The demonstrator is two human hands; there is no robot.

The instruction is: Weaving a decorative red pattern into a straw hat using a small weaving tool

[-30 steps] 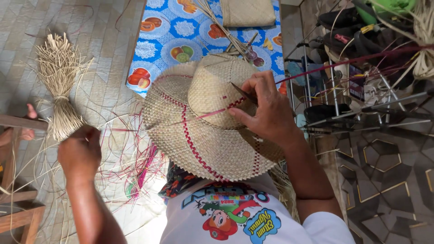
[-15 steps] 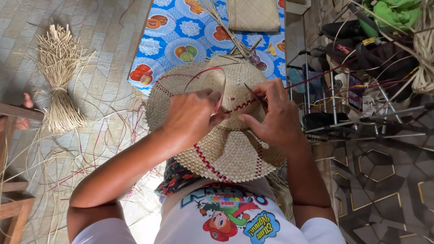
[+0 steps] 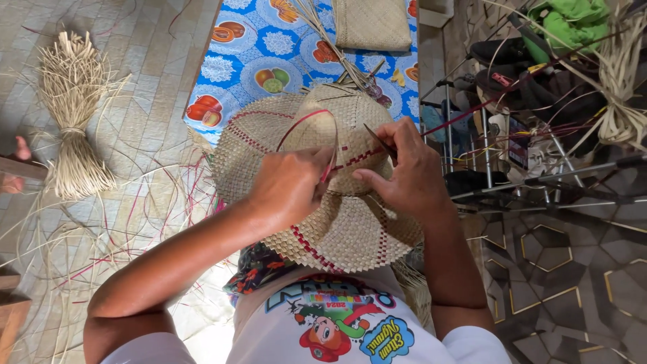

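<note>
1. We look straight down at a woven straw hat (image 3: 323,195) resting on our lap in the middle of the frame, its crown toward the top and its wide brim spreading toward our shirt.
2. The hat is pale tan with red strips woven in lines across the brim and around the base of the crown.
3. Our left hand (image 3: 290,185) sits just left of centre, fingers closed on a thin red strip (image 3: 306,125) that loops up over the crown and comes back down to the fingers.
4. Our right hand (image 3: 404,172) lies just right of centre, touching the hat, with thumb and fingers pinched around a slim dark tool (image 3: 379,143) that points toward the upper left, into the weave.
5. The two hands are near each other, apart by a narrow gap over the base of the crown.
6. At the left of the frame, a tied bundle of dry straw (image 3: 74,114) lies on the tiled floor (image 3: 148,74), with loose tan and red strands scattered around it.
7. At the top centre, a blue cloth printed with fruit (image 3: 263,61) lies beyond the hat, and a flat woven mat piece (image 3: 372,23) rests on it.
8. At the right, a metal rack (image 3: 512,175) holds dark shoes, with a green cloth (image 3: 569,20) above it in the upper right.
</note>
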